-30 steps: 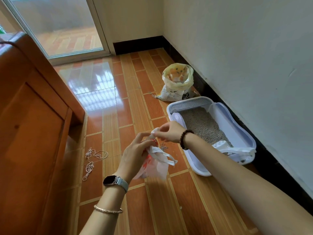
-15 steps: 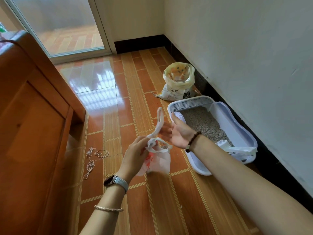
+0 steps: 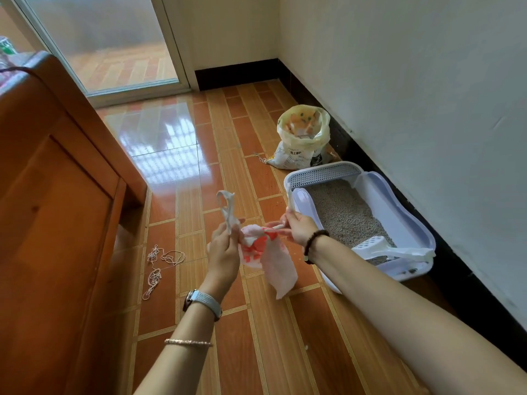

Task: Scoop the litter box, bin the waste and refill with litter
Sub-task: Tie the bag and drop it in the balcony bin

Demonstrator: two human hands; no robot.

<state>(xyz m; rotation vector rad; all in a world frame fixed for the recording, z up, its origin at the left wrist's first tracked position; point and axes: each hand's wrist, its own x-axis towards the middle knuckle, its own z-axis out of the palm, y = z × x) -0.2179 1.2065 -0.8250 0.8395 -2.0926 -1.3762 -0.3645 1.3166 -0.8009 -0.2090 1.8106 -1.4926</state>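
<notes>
A glossy orange tiled floor [image 3: 256,337] fills the middle of the frame, with a tall brown wooden cabinet [image 3: 57,223] along the left edge. At centre right, against the white wall, lies a pale lilac plastic litter box [image 3: 422,223] holding grey granular litter [image 3: 342,212]. Above it an open yellow-and-white litter sack [image 3: 303,138] stands upright. At frame centre a small thin white plastic bag with red print [image 3: 273,258] hangs above the floor between both hands. The left hand [image 3: 224,249] pinches one handle strip and the right hand [image 3: 299,228] pinches the other. A white slotted plastic scoop [image 3: 373,246] rests in the box's lower end. Tangled white string [image 3: 159,263] lies on the floor at lower left.
</notes>
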